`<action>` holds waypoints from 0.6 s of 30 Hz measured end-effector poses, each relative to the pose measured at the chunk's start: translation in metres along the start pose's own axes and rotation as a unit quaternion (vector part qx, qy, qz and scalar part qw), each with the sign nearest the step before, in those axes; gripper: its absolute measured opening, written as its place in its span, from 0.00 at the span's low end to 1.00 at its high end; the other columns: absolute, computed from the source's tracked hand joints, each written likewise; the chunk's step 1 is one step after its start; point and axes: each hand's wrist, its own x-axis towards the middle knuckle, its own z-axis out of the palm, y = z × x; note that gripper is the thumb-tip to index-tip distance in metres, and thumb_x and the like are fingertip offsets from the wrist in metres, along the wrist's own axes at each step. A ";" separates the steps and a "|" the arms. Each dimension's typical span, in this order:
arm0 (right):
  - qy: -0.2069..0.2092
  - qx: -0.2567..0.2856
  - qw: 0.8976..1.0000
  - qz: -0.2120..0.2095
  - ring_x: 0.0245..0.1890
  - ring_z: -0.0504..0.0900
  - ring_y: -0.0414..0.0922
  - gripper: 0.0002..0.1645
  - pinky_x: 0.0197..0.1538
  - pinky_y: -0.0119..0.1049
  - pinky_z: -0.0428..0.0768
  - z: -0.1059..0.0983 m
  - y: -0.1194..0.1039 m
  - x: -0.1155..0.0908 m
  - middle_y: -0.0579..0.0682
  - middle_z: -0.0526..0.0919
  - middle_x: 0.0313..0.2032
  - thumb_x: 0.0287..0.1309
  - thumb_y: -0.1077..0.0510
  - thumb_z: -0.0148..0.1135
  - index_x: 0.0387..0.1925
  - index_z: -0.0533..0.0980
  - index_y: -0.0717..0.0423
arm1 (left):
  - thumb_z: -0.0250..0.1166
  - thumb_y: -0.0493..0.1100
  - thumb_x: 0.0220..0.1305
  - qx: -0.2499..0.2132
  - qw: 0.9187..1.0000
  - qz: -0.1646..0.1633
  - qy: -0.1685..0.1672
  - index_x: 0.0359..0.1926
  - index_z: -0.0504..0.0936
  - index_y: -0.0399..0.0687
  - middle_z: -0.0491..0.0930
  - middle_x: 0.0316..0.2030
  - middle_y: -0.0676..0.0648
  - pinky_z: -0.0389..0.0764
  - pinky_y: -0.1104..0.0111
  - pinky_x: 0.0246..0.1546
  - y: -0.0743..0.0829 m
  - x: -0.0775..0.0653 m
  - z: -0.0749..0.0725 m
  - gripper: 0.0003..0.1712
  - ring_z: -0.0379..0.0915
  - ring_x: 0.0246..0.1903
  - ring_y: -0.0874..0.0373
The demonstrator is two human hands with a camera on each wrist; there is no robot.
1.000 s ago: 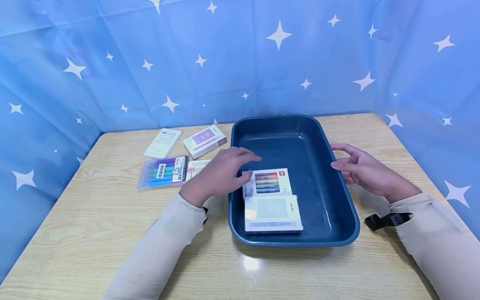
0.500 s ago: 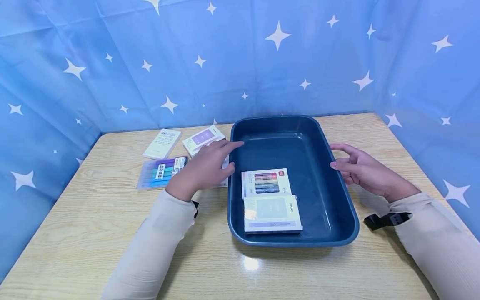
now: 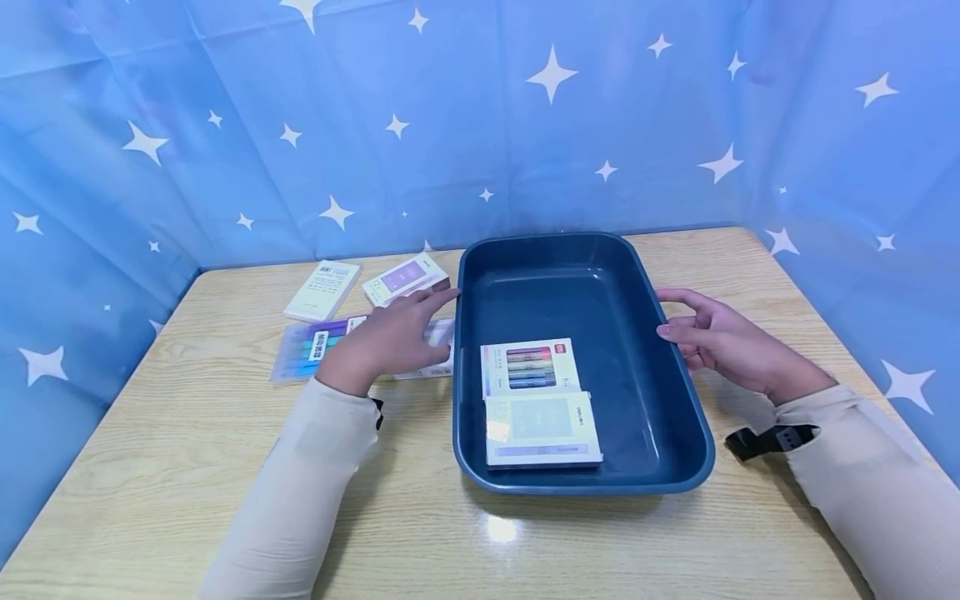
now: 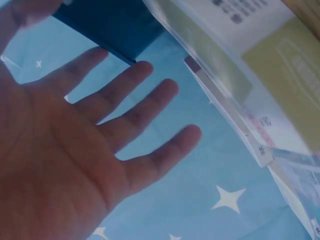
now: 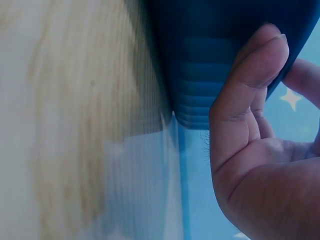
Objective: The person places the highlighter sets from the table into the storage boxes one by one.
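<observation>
My left hand hovers over a white pack at the left of the blue bin, fingers spread and holding nothing. In the left wrist view that hand is palm-on, apart from the pack, which has a yellowish panel. My right hand holds the bin's right rim. In the right wrist view its bent fingers press the ribbed outer wall. Inside the bin lie a pale flat box and, behind it, a white box of coloured pens.
Left of the bin lie a clear case of blue, green and purple pens, a white box with a purple panel and a plain white box. A blue star-patterned curtain borders the wooden table.
My left hand has drawn back from inside the bin, leftward over its rim, and is now above the white pack. The right hand stays at the rim.
</observation>
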 end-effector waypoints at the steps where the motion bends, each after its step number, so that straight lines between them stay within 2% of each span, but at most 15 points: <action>1: 0.000 0.001 1.000 0.000 0.27 0.82 0.41 0.34 0.34 0.36 0.84 0.000 0.000 0.000 0.48 0.88 0.41 0.74 0.58 0.52 0.74 0.50 0.51 | 0.66 0.54 0.60 -0.002 1.000 -0.004 -0.004 0.78 0.56 0.65 0.56 0.78 0.48 0.65 0.40 0.67 -0.001 0.000 0.000 0.47 0.56 0.74 0.42; 8: -0.008 0.011 1.000 -0.003 0.29 0.85 0.41 0.35 0.36 0.37 0.85 0.000 0.000 0.000 0.49 0.89 0.43 0.74 0.59 0.51 0.75 0.49 0.52 | 0.76 0.55 0.53 -0.001 0.999 -0.034 -0.040 0.77 0.58 0.65 0.58 0.77 0.47 0.70 0.43 0.65 -0.005 0.000 0.000 0.54 0.63 0.71 0.42; 14: 0.000 0.002 1.000 0.001 0.27 0.82 0.41 0.35 0.34 0.36 0.83 0.001 -0.001 0.000 0.47 0.88 0.39 0.74 0.58 0.51 0.75 0.49 0.52 | 0.79 0.54 0.49 0.002 0.996 -0.064 -0.058 0.76 0.59 0.65 0.60 0.76 0.48 0.69 0.41 0.64 -0.006 0.001 0.001 0.56 0.63 0.70 0.42; 18: 0.006 -0.008 1.000 0.010 0.27 0.81 0.40 0.36 0.35 0.36 0.83 0.002 -0.002 0.000 0.45 0.88 0.38 0.74 0.57 0.52 0.75 0.48 0.52 | 0.80 0.52 0.49 0.002 0.996 -0.067 -0.066 0.76 0.60 0.64 0.61 0.75 0.48 0.68 0.42 0.65 -0.008 0.000 0.002 0.56 0.63 0.71 0.42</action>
